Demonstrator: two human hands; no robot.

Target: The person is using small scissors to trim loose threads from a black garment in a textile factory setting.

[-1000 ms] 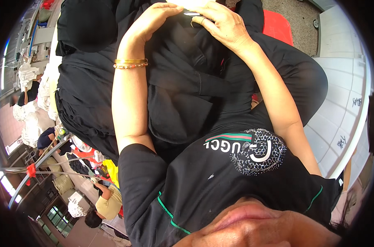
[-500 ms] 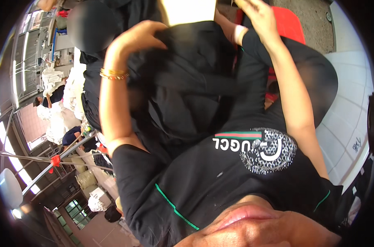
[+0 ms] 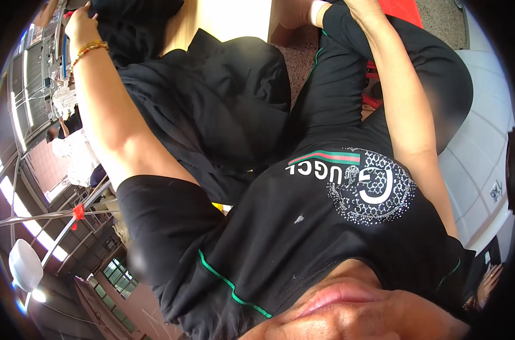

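Observation:
Far out at the upper left, my left hand (image 3: 82,28) has its fingers closed at the edge of a bunched black cloth (image 3: 134,28). More black cloth (image 3: 235,85) lies in loose folds in front of me, part of it over a pale, sunlit board (image 3: 212,17). At the top edge, right of the board, my right hand (image 3: 365,7) is mostly cut off by the picture, so its fingers do not show. The right forearm passes above my bent leg.
A red plastic seat (image 3: 402,12) shows behind my right leg. White tiled surface (image 3: 467,113) runs along the right. On the left are a metal pole with a red tie (image 3: 78,212), a white lamp (image 3: 25,265), white garments (image 3: 73,156) and a person in the distance.
My left hand has moved from the middle of the cloth out to the upper left, and black cloth has shifted that way. More of the board shows. My right hand has slipped partly out of view.

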